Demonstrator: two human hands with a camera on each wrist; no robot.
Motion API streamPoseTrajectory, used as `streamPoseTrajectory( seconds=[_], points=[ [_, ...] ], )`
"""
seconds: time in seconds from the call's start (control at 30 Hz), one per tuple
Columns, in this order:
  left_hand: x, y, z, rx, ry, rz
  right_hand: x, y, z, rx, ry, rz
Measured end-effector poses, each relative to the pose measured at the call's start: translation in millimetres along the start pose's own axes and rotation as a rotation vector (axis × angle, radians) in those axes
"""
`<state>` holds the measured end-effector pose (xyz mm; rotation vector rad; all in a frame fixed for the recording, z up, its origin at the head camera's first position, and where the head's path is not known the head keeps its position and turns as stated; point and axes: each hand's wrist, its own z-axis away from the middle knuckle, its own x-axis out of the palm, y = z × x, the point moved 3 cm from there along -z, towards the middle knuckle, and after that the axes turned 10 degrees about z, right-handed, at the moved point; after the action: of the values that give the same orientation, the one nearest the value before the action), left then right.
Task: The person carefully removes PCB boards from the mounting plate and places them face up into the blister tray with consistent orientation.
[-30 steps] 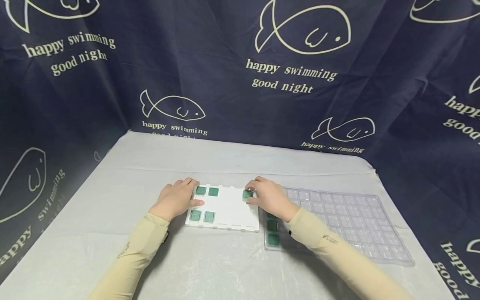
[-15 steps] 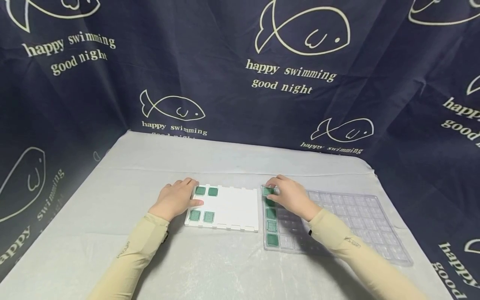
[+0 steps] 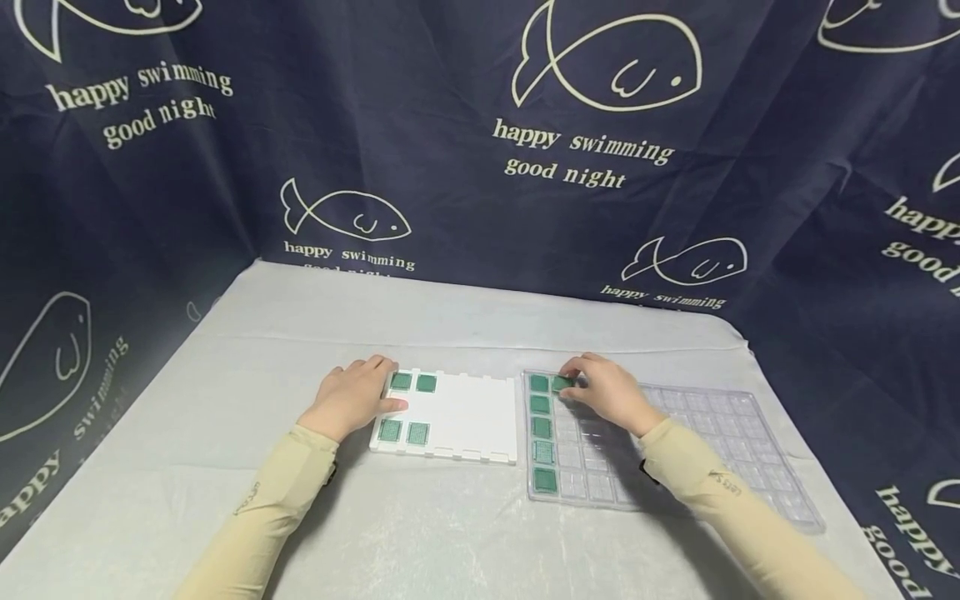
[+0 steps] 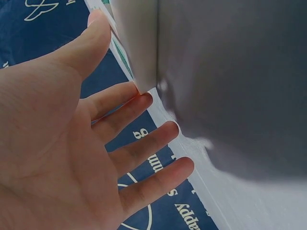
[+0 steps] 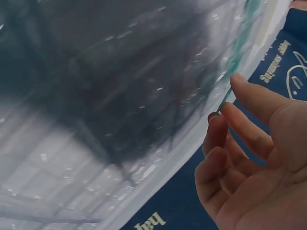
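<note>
My left hand (image 3: 352, 398) rests at the left edge of a white board (image 3: 465, 417), its thumb on top and its fingers along the far left corner. The left wrist view shows those fingers (image 4: 158, 187) spread and nearly straight. Several small green square circuit boards, one of them a near-left piece (image 3: 389, 431), sit on the board's left part. My right hand (image 3: 611, 396) pinches another green circuit board (image 3: 562, 383) between thumb and fingertips, at the top of the clear tray's second column. In the right wrist view this piece (image 5: 224, 100) appears edge-on.
Right of the white board lies a clear plastic compartment tray (image 3: 720, 442). Its left column holds several green circuit boards, such as the nearest one (image 3: 545, 480). Both lie on a pale cloth-covered table (image 3: 420, 533), with a dark blue printed curtain (image 3: 450, 125) behind.
My right hand has moved right, from the white board across the tray's left column to its second column. A green board now shows in the first column's top compartment. The left hand stays put.
</note>
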<state>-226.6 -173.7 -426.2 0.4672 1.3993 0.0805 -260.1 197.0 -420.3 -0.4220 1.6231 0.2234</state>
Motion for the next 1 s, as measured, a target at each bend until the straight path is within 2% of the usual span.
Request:
streamPoseTrajectory(
  seconds=[0.5,1.0],
  points=[
    [-0.3,-1.9,-0.1,0.000,-0.004,-0.001,9,16,-6,-0.050,-0.049,-0.094],
    [-0.6,-0.5,-0.7,-0.008,-0.004,0.007,7,12,-10,-0.062,-0.085,-0.029]
  ],
)
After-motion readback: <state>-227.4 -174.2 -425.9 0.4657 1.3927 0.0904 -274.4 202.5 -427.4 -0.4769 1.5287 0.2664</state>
